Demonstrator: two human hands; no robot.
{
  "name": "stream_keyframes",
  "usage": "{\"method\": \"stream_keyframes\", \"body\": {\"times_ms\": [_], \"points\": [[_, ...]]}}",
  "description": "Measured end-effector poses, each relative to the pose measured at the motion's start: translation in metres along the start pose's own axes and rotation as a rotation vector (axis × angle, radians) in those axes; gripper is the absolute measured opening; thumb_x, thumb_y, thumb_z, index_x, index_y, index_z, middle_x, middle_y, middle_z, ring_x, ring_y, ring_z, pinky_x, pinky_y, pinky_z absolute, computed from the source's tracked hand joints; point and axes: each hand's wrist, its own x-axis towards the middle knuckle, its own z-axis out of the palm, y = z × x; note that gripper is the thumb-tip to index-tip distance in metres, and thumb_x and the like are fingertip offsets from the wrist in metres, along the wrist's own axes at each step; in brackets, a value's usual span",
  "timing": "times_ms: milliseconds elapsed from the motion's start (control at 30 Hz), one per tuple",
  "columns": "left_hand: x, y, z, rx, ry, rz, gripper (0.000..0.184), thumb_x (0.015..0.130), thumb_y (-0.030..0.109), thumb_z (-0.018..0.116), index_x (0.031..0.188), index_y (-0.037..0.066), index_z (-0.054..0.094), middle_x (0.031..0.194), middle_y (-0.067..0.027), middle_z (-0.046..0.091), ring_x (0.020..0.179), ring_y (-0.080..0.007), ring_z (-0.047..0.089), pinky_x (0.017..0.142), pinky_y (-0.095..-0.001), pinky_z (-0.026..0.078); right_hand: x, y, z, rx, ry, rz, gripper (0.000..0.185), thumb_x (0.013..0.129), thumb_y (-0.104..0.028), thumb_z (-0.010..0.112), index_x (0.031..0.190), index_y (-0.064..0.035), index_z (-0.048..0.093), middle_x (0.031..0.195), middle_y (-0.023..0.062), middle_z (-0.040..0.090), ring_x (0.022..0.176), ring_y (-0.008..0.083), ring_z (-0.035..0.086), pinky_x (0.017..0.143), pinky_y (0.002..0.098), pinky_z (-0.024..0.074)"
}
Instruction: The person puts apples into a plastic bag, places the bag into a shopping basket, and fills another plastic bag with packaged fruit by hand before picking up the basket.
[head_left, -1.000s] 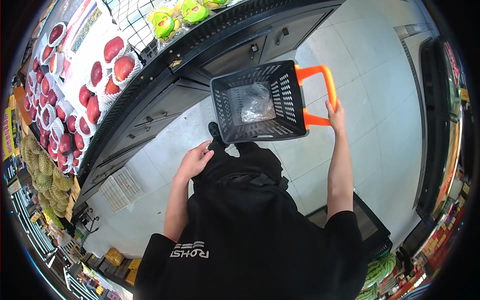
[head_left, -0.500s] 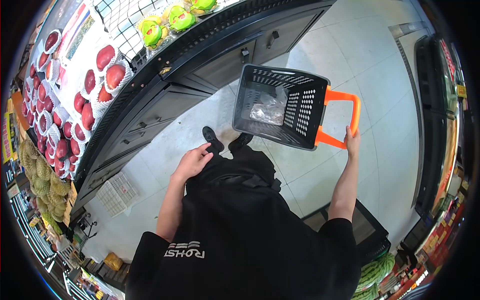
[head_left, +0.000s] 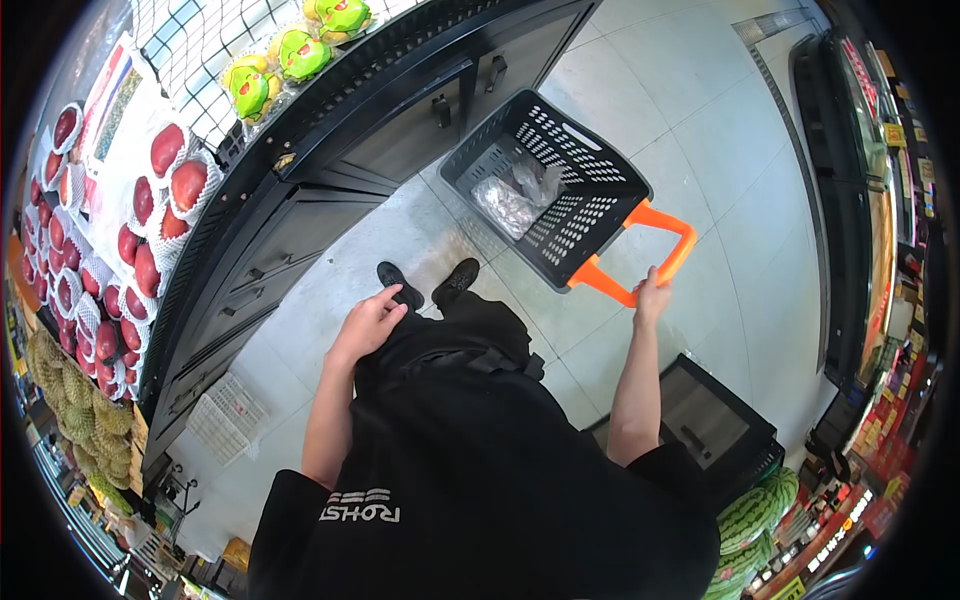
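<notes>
In the head view, the right hand [head_left: 652, 297] grips the orange handle [head_left: 683, 250] of a black shopping basket [head_left: 590, 215], its fingers wrapped around the handle's lower outer corner. The basket is ahead of the person's feet, beside the front of the fruit worktop [head_left: 243, 182], its mouth facing the camera and a clear plastic bag [head_left: 505, 207] inside, near the far end from the handle. Compared with half a second ago, the basket has turned so that its handle points more toward the person, and the right hand shows closer to the body. The view has swung too, and more of both shoes [head_left: 462, 275] can be seen. So the basket is still carried by the one hand, with the bag kept inside.

The left hand [head_left: 370, 325] hangs in front of the trousers, loosely curled with the fingers partly spread; nothing shows in it, though its palm is turned out of sight.

What the bag contains is hard to make out. Whether the basket touches the worktop or rests on the floor [head_left: 690, 180], I cannot tell. The right arm partly covers a dark box [head_left: 712, 410], and the watermelons [head_left: 755, 515] are partly hidden by the sleeve.
</notes>
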Motion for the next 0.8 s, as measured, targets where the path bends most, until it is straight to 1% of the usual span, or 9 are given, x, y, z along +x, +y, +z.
{"method": "stream_keyframes", "body": {"times_ms": [167,300,533,567,633,667,700,767,800], "points": [[0.003,-0.005,0.001,-0.011,0.013,0.047,0.046,0.091,0.023,0.062,0.131,0.002,0.055,0.095,-0.0154,0.071,0.083,-0.0271,0.069,0.078,-0.0361,0.052,-0.057,-0.005,0.018,0.252,-0.107,0.189,0.018,0.095,-0.02,0.058,0.094,-0.004,0.049,0.067,0.007,0.057,0.053,0.0183,0.059,0.051,0.0332,0.0495],[-0.002,-0.001,-0.001,-0.02,0.014,0.036,0.046,0.09,0.022,0.062,0.13,0.0,0.055,0.094,-0.0156,0.071,0.081,-0.0269,0.069,0.077,-0.0358,0.052,-0.109,-0.022,0.032,0.446,-0.179,0.534,0.019,0.093,-0.02,0.06,0.094,-0.003,0.053,0.075,0.0094,0.063,0.069,0.0227,0.068,0.062,0.0377,0.0569],[0.011,0.017,0.009,0.039,-0.043,0.07,0.046,0.091,0.024,0.062,0.13,0.0,0.055,0.094,-0.0156,0.07,0.082,-0.0273,0.068,0.078,-0.037,0.051,-0.171,-0.033,0.073,0.77,-0.355,0.795,0.025,0.092,-0.021,0.063,0.106,-0.0023,0.055,0.102,0.0122,0.065,0.097,0.0251,0.067,0.081,0.0401,0.0573],[0.02,0.021,0.015,0.076,-0.055,0.113,0.048,0.091,0.026,0.062,0.13,0.0,0.055,0.101,-0.0168,0.069,0.09,-0.0287,0.067,0.082,-0.0378,0.05,-0.177,-0.037,0.079,0.82,-0.416,0.817,0.027,0.092,-0.021,0.064,0.108,-0.0021,0.055,0.106,0.0127,0.065,0.1,0.0254,0.066,0.084,0.0412,0.0572],[0.045,0.044,0.028,0.172,-0.036,0.313,0.05,0.09,0.029,0.062,0.132,0.002,0.053,0.118,-0.0201,0.063,0.109,-0.0325,0.06,0.093,-0.0395,0.046,-0.186,-0.047,0.098,0.909,-0.442,0.804,0.031,0.095,-0.028,0.061,0.114,-0.0039,0.055,0.109,0.0128,0.066,0.108,0.0238,0.063,0.089,0.0367,0.0533],[0.056,0.066,0.041,0.235,-0.016,0.475,0.052,0.09,0.03,0.062,0.133,0.003,0.052,0.127,-0.022,0.058,0.119,-0.0349,0.055,0.099,-0.0405,0.044,-0.188,-0.063,0.098,0.924,-0.617,0.795,0.033,0.095,-0.028,0.063,0.116,-0.0026,0.057,0.11,0.0135,0.066,0.108,0.0229,0.064,0.086,0.0347,0.0537],[0.064,0.08,0.049,0.252,-0.059,0.49,0.054,0.09,0.031,0.062,0.136,0.004,0.05,0.14,-0.0247,0.046,0.131,-0.0397,0.043,0.108,-0.0414,0.037,-0.19,-0.069,0.091,0.936,-0.605,0.795,0.033,0.095,-0.028,0.063,0.116,-0.0026,0.057,0.11,0.0135,0.066,0.108,0.0229,0.064,0.086,0.0347,0.0537],[0.087,0.099,0.069,0.369,-0.034,0.651,0.058,0.09,0.033,0.063,0.14,0.008,0.047,0.148,-0.0252,0.035,0.139,-0.0398,0.032,0.111,-0.049,0.032,-0.188,-0.073,0.078,0.384,-0.837,0.459,0.037,0.094,-0.028,0.065,0.117,-0.0004,0.058,0.109,0.014,0.067,0.111,0.0229,0.062,0.086,0.0343,0.0527],[0.096,0.11,0.078,0.446,-0.018,0.717,0.058,0.09,0.034,0.063,0.141,0.011,0.046,0.151,-0.0245,0.032,0.142,-0.0394,0.027,0.111,-0.0523,0.031,-0.188,-0.053,0.072,0.282,-0.75,0.175,0.038,0.089,-0.026,0.071,0.113,0.0012,0.06,0.106,0.0145,0.067,0.107,0.0282,0.063,0.086,0.038,0.0523]]}}
